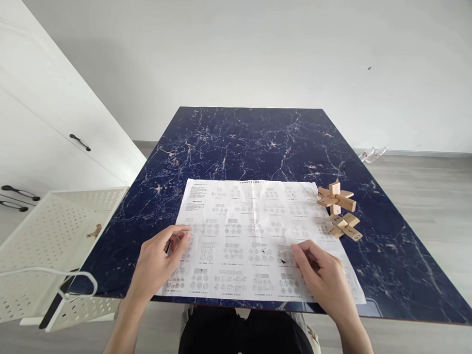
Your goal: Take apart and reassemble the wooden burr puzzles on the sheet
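A large white instruction sheet (253, 234) printed with many small diagrams lies flat on a dark blue marbled table (252, 141). My left hand (159, 262) rests on the sheet's left edge, its fingers curled loosely with nothing held. On the sheet's lower right part lies my right hand (323, 281), fingers bent and their tips touching the paper. Two wooden interlocking puzzles stand at the sheet's right edge: one (336, 197) farther back, the other (344, 226) nearer, partly on the paper. Neither hand touches them.
A white perforated cart tray (44, 237) stands to the left of the table with a small wooden piece (94, 231) in it. White cabinets with black handles (80, 142) line the left wall. A clear object (372, 154) lies on the floor beyond the table.
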A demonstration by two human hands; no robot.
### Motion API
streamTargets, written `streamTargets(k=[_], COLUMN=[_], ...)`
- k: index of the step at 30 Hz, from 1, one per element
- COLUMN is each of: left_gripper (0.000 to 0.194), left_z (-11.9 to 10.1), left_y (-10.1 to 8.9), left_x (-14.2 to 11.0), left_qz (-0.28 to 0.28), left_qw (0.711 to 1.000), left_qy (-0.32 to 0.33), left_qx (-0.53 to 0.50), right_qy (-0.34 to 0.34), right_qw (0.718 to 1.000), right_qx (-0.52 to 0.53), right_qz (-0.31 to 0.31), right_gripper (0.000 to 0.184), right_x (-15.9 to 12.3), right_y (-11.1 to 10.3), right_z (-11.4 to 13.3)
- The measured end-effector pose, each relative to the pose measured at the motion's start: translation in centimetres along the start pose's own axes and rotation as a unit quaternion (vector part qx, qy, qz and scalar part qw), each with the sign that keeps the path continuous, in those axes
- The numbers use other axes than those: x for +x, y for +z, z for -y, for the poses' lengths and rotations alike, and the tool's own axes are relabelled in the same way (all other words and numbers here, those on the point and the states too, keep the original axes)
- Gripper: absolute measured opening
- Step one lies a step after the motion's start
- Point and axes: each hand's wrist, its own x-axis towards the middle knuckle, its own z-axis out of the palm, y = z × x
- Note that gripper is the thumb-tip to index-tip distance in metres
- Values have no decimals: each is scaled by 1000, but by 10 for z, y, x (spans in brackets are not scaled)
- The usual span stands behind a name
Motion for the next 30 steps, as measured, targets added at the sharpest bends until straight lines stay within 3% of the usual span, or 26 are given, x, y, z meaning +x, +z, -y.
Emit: streamTargets(k=[13, 18, 30], left_gripper=[37, 36, 38], left_z=[0, 2, 3], left_y=[0, 1, 0], left_x=[1, 0, -1], left_qz=[2, 1, 3], left_qw=[1000, 1000, 1000], left_qy=[0, 2, -4], left_qx=[-4, -4, -7], right_qy=[-7, 7, 80], right_qw=[1000, 1000, 986], right_qx=[-9, 0, 133], right_qz=[-2, 4, -66], right_gripper=[51, 42, 97], right_x=[1, 9, 64], right_y=[-1, -1, 3], right_z=[-2, -5, -9])
